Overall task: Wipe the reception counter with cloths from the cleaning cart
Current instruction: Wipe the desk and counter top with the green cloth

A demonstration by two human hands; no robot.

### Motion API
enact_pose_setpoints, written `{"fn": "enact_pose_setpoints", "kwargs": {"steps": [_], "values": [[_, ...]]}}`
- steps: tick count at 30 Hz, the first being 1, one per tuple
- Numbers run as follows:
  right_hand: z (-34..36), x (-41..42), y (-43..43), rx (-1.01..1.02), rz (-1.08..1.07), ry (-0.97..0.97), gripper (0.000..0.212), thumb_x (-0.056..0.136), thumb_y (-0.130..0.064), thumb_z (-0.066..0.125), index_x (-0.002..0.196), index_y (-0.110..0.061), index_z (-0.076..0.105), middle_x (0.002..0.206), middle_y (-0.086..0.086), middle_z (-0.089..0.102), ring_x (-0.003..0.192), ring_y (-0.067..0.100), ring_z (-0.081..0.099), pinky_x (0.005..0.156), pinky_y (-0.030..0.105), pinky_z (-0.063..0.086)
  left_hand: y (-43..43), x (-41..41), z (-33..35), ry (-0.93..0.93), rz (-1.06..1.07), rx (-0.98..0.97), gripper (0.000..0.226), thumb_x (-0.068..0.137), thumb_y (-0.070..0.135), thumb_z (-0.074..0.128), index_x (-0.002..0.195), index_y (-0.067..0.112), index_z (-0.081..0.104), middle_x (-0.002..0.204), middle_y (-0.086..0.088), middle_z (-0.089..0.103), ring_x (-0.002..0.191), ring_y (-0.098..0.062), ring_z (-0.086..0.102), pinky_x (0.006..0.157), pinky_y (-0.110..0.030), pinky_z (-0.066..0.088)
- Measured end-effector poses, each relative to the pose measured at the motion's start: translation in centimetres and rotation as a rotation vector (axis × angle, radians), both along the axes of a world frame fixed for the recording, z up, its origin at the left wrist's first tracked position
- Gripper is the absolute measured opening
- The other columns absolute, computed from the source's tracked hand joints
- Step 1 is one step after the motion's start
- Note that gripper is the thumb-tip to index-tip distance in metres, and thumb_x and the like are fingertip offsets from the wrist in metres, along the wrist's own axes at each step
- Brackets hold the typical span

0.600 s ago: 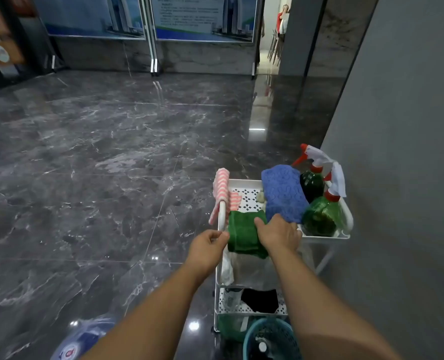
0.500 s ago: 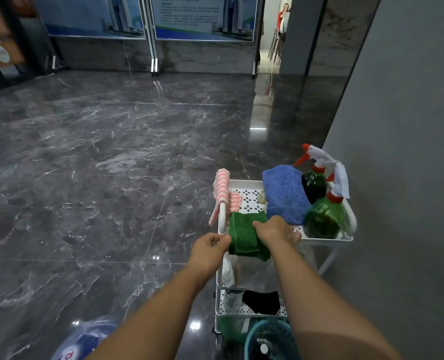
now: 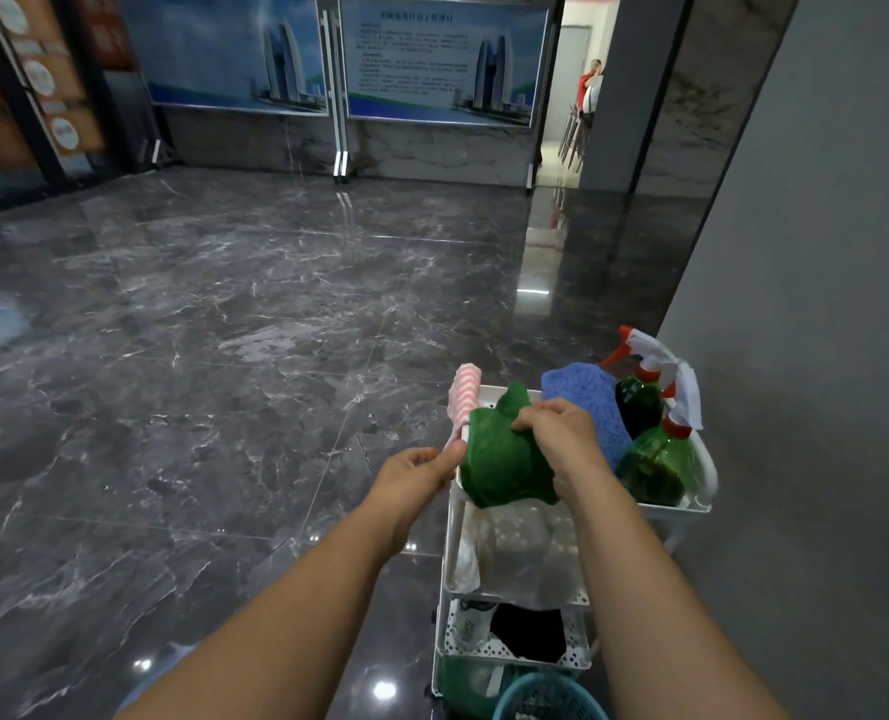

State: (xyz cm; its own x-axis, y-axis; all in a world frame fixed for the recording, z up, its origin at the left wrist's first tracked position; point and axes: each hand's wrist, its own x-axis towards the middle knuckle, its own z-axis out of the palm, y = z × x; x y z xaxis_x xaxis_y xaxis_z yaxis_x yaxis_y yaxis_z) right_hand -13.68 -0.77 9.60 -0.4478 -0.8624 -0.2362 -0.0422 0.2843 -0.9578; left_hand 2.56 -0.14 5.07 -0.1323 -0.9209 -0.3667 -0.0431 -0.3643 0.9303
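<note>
A white tiered cleaning cart (image 3: pixel 697 504) stands on the dark marble floor beside a grey wall. My right hand (image 3: pixel 561 433) grips a green cloth (image 3: pixel 499 459) and holds it bunched up above the cart's near left corner. My left hand (image 3: pixel 416 472) is closed on the cart's left handle, just below a pink striped cloth (image 3: pixel 464 394) draped over that handle. A blue cloth (image 3: pixel 587 397) lies in the top tray. Two green spray bottles (image 3: pixel 655 459) with white and red triggers stand at the tray's right side.
The grey wall (image 3: pixel 821 356) runs close along the cart's right. Lower cart shelves hold a clear bag (image 3: pixel 525 553) and a black item (image 3: pixel 530 634). A teal basket (image 3: pixel 546 701) sits at the bottom. Display boards (image 3: pixel 442 65) and a doorway with a person stand far ahead.
My right hand has lifted the green cloth up off the cart's edge, and the cloth has bunched and risen. My left hand stays on the handle.
</note>
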Motion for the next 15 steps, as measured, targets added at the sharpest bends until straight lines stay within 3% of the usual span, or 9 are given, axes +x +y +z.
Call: {"fn": "enact_pose_setpoints", "kwargs": {"steps": [3,5,10,12,15], "values": [[3.3,1.8,1.8,-0.091,0.157,-0.061,0.015,0.077,0.003,0.063,0.076,-0.012,0.062,0.079,0.008,0.064,0.076,0.022,0.059,0.065,0.028,0.048,0.7,0.8,2.4,0.153,-0.059,0.081,0.071,0.060,0.058,0.075,0.111,0.010,0.068,0.108,-0.005,0.073,0.111,-0.020,0.062,0.102,-0.034,0.039],[4.8,3.0,2.6,-0.139,0.270,-0.095,0.016,0.077,0.007,0.060,0.076,-0.009,0.062,0.074,0.009,0.062,0.072,0.022,0.058,0.063,0.027,0.048,1.4,1.7,3.7,0.275,-0.054,0.100,0.067,0.062,0.053,0.075,0.113,0.010,0.068,0.110,-0.008,0.072,0.111,-0.024,0.063,0.106,-0.039,0.040],[6.5,5.7,3.8,-0.153,0.502,-0.045,0.020,0.078,0.007,0.060,0.075,-0.012,0.062,0.070,0.004,0.063,0.065,0.015,0.058,0.048,0.018,0.044,3.2,5.6,6.1,0.478,0.084,-0.032,0.045,0.071,0.020,0.073,0.111,0.002,0.067,0.099,-0.012,0.072,0.088,-0.022,0.068,0.075,-0.028,0.056],[6.6,7.0,3.9,-0.128,0.603,-0.028,0.015,0.080,0.001,0.066,0.086,-0.013,0.065,0.080,0.004,0.067,0.071,0.016,0.061,0.053,0.021,0.045,4.4,7.8,6.8,0.475,0.147,-0.109,0.037,0.075,0.008,0.070,0.110,-0.001,0.066,0.092,-0.010,0.073,0.080,-0.019,0.069,0.069,-0.024,0.056],[7.1,10.0,4.2,-0.083,0.803,-0.012,0.028,0.082,-0.010,0.073,0.109,-0.013,0.067,0.099,0.005,0.073,0.087,0.016,0.069,0.063,0.025,0.054,6.4,11.6,7.8,0.429,0.197,-0.216,0.046,0.068,0.006,0.071,0.113,-0.005,0.064,0.100,-0.017,0.072,0.086,-0.024,0.070,0.071,-0.026,0.058]]}}
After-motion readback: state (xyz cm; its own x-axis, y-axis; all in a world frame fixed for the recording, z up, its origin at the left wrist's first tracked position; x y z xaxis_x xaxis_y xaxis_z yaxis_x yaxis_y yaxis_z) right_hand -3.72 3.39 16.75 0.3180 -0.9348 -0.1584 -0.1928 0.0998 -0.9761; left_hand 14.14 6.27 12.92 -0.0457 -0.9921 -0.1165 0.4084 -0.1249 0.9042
